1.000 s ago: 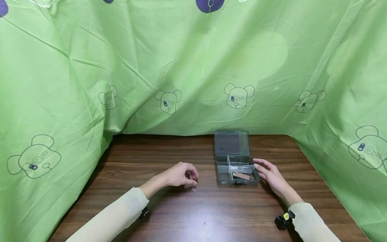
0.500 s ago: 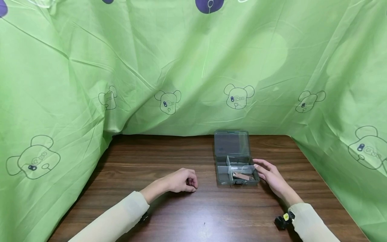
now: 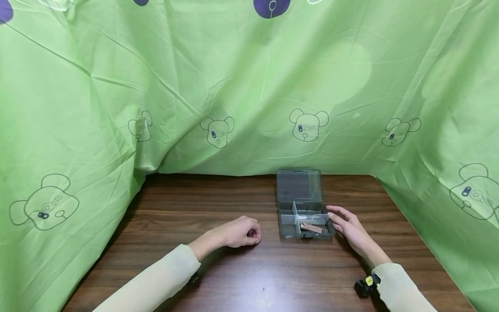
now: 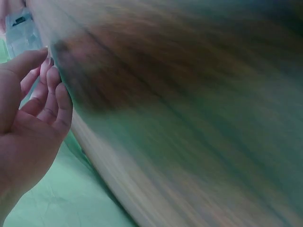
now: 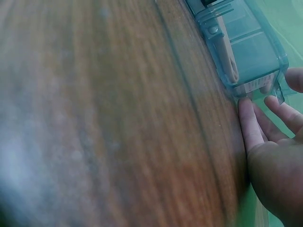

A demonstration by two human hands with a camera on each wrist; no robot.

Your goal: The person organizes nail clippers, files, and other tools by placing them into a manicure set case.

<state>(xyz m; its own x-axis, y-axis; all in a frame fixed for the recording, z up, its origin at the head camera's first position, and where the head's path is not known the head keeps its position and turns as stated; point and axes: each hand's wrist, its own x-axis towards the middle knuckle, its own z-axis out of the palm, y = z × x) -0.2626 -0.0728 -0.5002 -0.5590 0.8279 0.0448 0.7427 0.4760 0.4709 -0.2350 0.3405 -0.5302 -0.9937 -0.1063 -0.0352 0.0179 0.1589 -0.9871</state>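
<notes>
In the head view, a smoky clear compartment box [image 3: 287,232] stands with its lid [image 3: 299,185] raised. A pinkish nail clipper [image 3: 314,228] lies in its front right compartment. My right hand [image 3: 352,229] rests its fairly straight fingers against the box's right wall; the right wrist view shows those fingers [image 5: 250,120] at the box's end [image 5: 258,82]. Left of the box, apart from it, my left hand [image 3: 242,232] is low over the table, thumb and curled fingers pinched together. A small clear object seen earlier at these fingertips is now mostly hidden by them.
The dark wood-grain table [image 3: 304,277] runs back to a green curtain [image 3: 241,86] with printed bear outlines, which also hangs at both sides. White dividers [image 3: 312,218] split the box. A black wrist camera [image 3: 362,287] sits at the right cuff.
My left hand has lowered, its fingers closing in to a pinch, then shifted slightly right. The clear object at its fingertips has dropped from sight. My right hand and the box stay put.
</notes>
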